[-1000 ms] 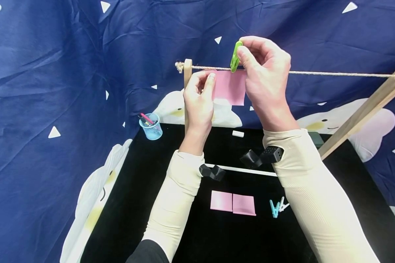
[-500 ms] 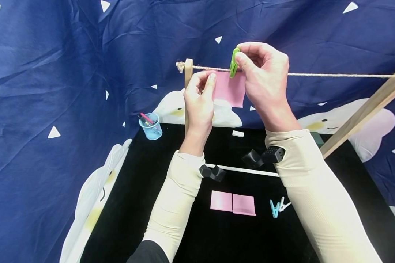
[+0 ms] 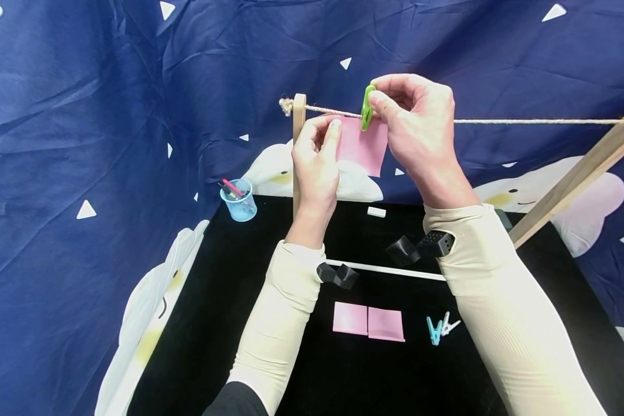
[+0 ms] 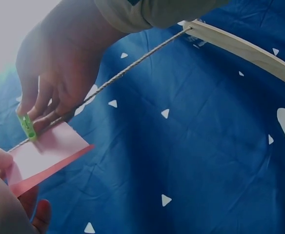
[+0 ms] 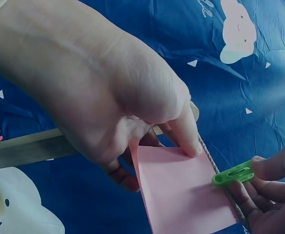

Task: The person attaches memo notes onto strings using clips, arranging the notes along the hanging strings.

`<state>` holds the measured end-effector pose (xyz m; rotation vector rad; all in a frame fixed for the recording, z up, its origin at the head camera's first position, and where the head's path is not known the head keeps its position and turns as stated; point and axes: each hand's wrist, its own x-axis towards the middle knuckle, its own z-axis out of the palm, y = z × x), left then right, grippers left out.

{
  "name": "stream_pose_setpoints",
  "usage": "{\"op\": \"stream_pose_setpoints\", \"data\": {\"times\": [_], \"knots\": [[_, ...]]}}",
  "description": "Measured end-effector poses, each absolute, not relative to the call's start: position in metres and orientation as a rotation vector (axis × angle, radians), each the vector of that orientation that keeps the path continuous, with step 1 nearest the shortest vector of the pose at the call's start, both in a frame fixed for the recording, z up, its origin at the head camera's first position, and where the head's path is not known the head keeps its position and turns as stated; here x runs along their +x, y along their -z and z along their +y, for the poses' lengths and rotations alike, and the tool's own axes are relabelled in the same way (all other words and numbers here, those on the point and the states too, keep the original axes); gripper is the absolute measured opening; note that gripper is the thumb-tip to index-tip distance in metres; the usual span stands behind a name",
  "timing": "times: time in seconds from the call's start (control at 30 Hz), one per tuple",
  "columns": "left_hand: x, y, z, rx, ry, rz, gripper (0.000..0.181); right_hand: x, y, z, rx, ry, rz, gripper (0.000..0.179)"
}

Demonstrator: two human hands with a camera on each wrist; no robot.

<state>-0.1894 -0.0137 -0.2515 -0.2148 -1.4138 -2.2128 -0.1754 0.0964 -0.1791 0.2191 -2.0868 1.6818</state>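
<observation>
A pink paper note hangs against the rope, its upper left corner pinched by my left hand. My right hand pinches a green clothespin between thumb and forefinger. In the right wrist view the nose of the clothespin sits over the note's top edge and the rope. The left wrist view shows the note and the clothespin at that edge too. Two more pink notes lie side by side on the black table.
A blue and a white clothespin lie to the right of the notes. Wooden posts carry the rope, with a white bar low between them. Farther back stand a blue pen cup and a white block.
My right hand has come down and slightly left with the green clothespin, from above the rope onto the note's top edge. Rope and note dip a little. The left hand hardly moves.
</observation>
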Motion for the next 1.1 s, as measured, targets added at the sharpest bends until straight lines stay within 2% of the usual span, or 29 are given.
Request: {"op": "stream_pose_setpoints", "data": {"times": [1.1], "knots": [[-0.1938,0.2567,-0.0077,-0.221,2.266,-1.339,0.018,-0.1784,0.1846,0.1014,0.208,-1.649,-2.154,0.015]]}}
